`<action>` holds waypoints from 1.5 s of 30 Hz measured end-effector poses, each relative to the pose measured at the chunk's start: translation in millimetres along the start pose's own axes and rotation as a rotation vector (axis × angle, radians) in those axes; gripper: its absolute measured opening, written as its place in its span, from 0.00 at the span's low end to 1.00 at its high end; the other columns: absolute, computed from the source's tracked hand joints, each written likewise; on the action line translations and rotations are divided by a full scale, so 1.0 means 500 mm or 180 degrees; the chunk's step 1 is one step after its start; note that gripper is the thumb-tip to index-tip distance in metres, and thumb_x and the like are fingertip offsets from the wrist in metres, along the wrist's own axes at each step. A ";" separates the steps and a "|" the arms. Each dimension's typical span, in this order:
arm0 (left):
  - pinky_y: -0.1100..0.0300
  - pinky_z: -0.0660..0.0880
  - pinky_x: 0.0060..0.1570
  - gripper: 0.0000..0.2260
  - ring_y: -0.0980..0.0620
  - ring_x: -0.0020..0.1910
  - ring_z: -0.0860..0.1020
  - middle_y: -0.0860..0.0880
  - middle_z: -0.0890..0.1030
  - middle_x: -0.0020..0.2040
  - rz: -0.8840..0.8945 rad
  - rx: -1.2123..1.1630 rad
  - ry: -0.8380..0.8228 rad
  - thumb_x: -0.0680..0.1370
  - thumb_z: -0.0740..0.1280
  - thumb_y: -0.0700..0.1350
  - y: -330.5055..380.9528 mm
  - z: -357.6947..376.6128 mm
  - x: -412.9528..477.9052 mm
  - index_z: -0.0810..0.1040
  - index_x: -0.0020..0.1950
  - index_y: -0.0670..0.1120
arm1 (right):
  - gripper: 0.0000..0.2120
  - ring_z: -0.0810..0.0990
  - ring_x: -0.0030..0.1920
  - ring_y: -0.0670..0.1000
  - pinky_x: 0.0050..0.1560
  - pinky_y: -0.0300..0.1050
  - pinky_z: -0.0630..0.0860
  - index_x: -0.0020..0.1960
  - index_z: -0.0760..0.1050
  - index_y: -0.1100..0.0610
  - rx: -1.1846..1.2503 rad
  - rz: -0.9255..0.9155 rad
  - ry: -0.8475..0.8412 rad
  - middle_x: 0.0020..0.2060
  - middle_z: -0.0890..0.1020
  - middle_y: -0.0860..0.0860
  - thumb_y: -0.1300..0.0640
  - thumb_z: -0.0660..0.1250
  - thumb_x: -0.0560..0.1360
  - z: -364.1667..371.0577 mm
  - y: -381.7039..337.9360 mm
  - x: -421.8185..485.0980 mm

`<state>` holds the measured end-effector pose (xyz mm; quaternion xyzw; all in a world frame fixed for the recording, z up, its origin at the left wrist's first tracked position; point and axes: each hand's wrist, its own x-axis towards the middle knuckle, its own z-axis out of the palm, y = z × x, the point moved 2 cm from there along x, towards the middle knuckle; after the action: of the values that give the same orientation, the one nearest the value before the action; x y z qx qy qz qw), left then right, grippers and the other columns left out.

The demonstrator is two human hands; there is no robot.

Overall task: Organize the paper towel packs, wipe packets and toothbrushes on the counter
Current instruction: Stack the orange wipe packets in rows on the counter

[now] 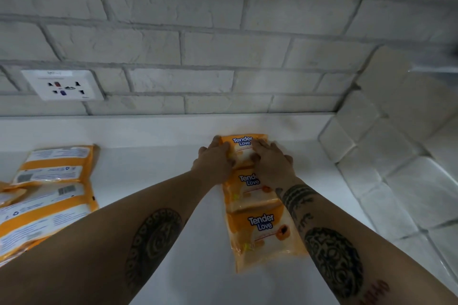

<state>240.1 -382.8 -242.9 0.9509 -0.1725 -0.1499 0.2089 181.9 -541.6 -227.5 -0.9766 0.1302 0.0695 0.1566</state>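
Three orange "Tender Love" packs lie in a line on the white counter (153, 156), running from near me toward the back wall. The near pack (262, 238) and the middle pack (247, 190) lie flat, label up. Both hands hold the far pack (244, 142), which sits close to the wall. My left hand (214, 162) grips its left edge, thumb on top. My right hand (271, 160) grips its right side, thumb curled onto the face. No toothbrushes are in view.
Several more orange packs (49, 190) lie label down in a loose pile at the counter's left edge. A white wall socket (63, 84) sits on the brick backsplash (198, 44) above them. A tiled side wall (396, 156) closes off the counter on the right.
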 end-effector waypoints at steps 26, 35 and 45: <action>0.65 0.72 0.52 0.23 0.64 0.52 0.76 0.51 0.83 0.60 -0.0315 0.0084 -0.0579 0.72 0.77 0.53 -0.466 -0.250 -0.518 0.79 0.66 0.52 | 0.38 0.70 0.69 0.57 0.63 0.56 0.66 0.65 0.73 0.47 0.0161 -0.0808 -0.1118 0.62 0.76 0.49 0.22 0.63 0.65 0.188 -0.514 -0.356; 0.43 0.58 0.76 0.34 0.46 0.81 0.52 0.53 0.62 0.81 0.0590 0.1045 -0.0726 0.74 0.73 0.55 -0.522 -0.223 -0.595 0.66 0.78 0.56 | 0.38 0.81 0.55 0.50 0.57 0.53 0.81 0.59 0.73 0.50 0.0952 -0.0097 -0.1279 0.55 0.81 0.49 0.39 0.82 0.55 0.227 -0.575 -0.397; 0.54 0.62 0.76 0.31 0.55 0.76 0.63 0.57 0.67 0.77 0.1214 -0.0619 0.0523 0.73 0.78 0.51 -0.552 -0.308 -0.645 0.73 0.74 0.57 | 0.21 0.87 0.47 0.55 0.48 0.50 0.85 0.59 0.77 0.61 0.2781 0.0226 -0.1133 0.48 0.87 0.56 0.65 0.80 0.69 0.050 -0.643 -0.510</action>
<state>79.7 31.7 -164.6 0.8854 -0.3164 -0.0457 0.3374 24.2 -179.4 -113.5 -0.7872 0.1516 0.1797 0.5702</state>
